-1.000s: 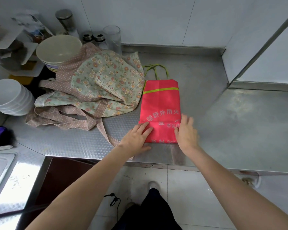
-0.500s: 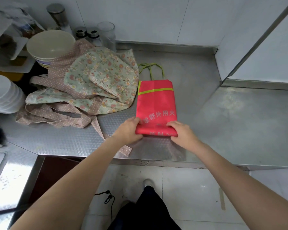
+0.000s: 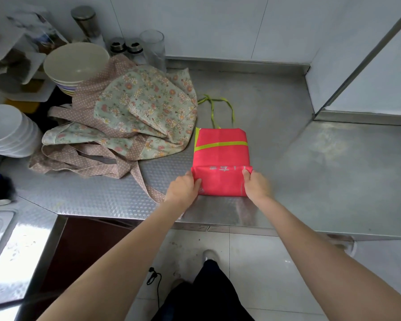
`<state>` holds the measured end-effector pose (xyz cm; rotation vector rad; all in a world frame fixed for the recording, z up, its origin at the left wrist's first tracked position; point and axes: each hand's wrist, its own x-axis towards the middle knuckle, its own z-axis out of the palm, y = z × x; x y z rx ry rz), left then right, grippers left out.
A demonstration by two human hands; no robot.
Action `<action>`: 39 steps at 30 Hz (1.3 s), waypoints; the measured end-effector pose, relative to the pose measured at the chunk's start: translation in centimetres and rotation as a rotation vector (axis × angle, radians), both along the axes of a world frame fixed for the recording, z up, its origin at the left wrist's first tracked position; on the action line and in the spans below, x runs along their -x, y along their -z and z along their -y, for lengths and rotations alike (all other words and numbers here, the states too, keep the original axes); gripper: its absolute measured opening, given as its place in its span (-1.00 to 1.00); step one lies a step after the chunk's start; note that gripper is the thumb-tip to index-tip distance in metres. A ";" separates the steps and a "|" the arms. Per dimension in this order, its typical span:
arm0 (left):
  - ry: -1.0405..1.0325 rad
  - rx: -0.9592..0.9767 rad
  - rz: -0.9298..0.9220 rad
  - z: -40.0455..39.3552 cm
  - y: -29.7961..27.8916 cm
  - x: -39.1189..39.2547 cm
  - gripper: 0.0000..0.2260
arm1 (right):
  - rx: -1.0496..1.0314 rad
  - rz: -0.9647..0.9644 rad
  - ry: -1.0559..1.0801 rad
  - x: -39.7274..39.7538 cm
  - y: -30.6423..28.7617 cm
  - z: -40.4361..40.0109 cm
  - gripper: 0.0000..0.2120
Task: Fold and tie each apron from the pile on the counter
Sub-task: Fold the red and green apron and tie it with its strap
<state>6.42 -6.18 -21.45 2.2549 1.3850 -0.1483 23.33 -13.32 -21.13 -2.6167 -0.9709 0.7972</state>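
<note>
- A red apron (image 3: 220, 154), folded into a narrow strip with a yellow-green band across it, lies at the centre of the frame on the steel surface (image 3: 333, 181)
- Its near end is rolled up; the left hand (image 3: 184, 187) pinches the roll's left edge and the right hand (image 3: 256, 185) pinches its right edge, fingers curled round the fabric
- Yellow-green ties (image 3: 214, 107) trail from the far end
- A floral apron (image 3: 144, 112) lies crumpled just left of it, beside stacked bowls (image 3: 75, 63) in the upper left
</note>
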 end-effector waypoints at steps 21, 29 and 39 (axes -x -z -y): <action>0.482 -0.065 -0.048 -2.0 -0.6 0.0 -0.36 | -0.046 0.181 -0.716 -1.6 -1.0 2.9 -0.22; 0.158 0.119 0.184 -3.2 -1.1 0.5 -0.65 | -0.207 0.009 -0.524 -3.4 -0.3 0.7 -0.56; -0.150 0.334 0.299 -0.9 0.1 0.5 -0.61 | -0.243 -0.163 -0.020 -2.5 1.0 1.4 -0.71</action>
